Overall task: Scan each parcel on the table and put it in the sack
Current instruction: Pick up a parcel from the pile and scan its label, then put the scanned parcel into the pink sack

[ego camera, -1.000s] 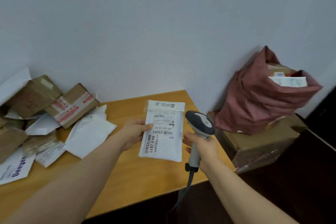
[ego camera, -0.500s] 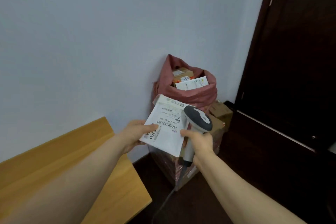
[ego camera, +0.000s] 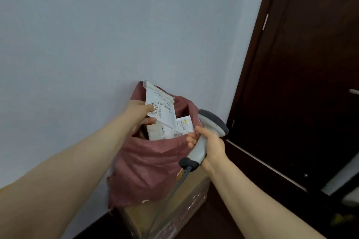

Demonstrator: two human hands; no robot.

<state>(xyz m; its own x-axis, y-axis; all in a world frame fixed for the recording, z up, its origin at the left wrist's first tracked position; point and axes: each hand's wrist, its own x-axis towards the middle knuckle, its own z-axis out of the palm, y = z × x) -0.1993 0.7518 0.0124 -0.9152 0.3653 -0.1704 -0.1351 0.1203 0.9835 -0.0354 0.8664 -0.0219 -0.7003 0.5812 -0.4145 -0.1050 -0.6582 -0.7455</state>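
The sack (ego camera: 151, 170) stood on a box (ego camera: 190, 198) against the wall, with other parcels (ego camera: 161, 132) showing in its open mouth. Above the mouth, the left hand (ego camera: 138, 116) pinched a labelled parcel (ego camera: 162, 105). At the right, the right hand (ego camera: 210, 142) was wrapped round the scanner (ego camera: 212, 122).

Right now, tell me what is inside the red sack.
A beige parcel and a white-labelled parcel show in the sack mouth, below the envelope the left hand holds. The cloth hides whatever lies deeper.
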